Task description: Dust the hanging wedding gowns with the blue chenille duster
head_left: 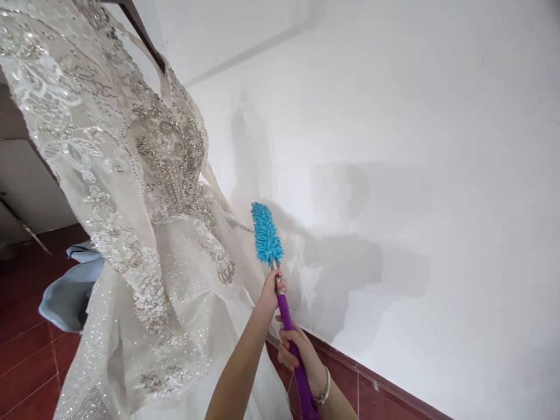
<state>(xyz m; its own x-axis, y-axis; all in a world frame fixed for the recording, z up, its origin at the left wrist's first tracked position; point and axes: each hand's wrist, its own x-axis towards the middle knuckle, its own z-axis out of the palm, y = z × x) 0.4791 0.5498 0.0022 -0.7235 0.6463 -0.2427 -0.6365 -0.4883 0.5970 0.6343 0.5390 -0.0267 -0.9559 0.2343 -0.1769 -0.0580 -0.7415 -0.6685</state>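
A duster with a blue fluffy head (265, 234) and a purple handle (294, 351) points up in front of the white wall (415, 175). My left hand (270, 290) is closed round the top of the handle, just under the blue head. My right hand (300, 350), with a silver bangle at the wrist, grips the handle lower down. Just to the left hangs a white beaded bridal gown (144, 233) on a hanger; the duster head is close beside its skirt, and I cannot tell if it touches.
A light blue garment (70, 291) lies behind the gown at the left. The floor (26, 356) is dark red tile, with a red skirting strip (385, 388) along the wall's base. Shadows fall across the wall.
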